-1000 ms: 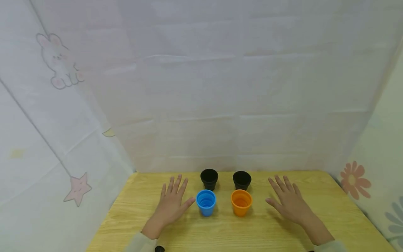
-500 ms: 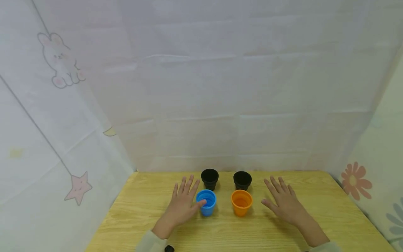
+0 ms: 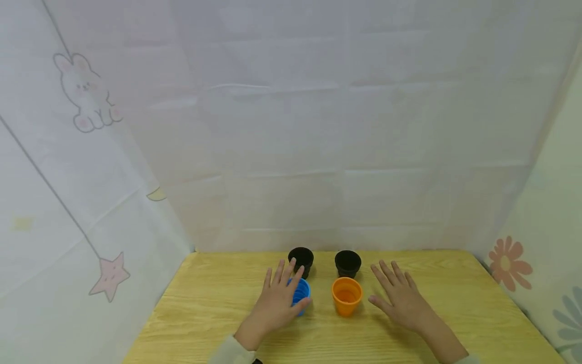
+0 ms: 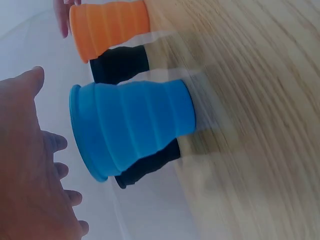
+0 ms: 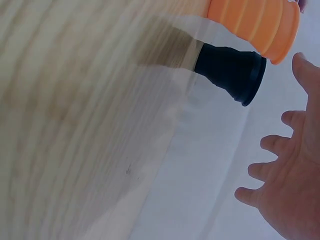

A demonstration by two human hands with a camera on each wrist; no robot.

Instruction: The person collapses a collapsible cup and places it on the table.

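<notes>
Watching remotely, I saw the left hand (image 3: 277, 303), fingers spread and gripping nothing, hovering against the blue cup (image 3: 300, 296) at lower centre, positioned for grasping, while the right hand (image 3: 400, 301) lay open beside the orange cup (image 3: 347, 296).

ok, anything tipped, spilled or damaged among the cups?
Nothing stands out. The blue cup, orange cup and both black cups stand upright on the table; no spill or damage shows.
</notes>
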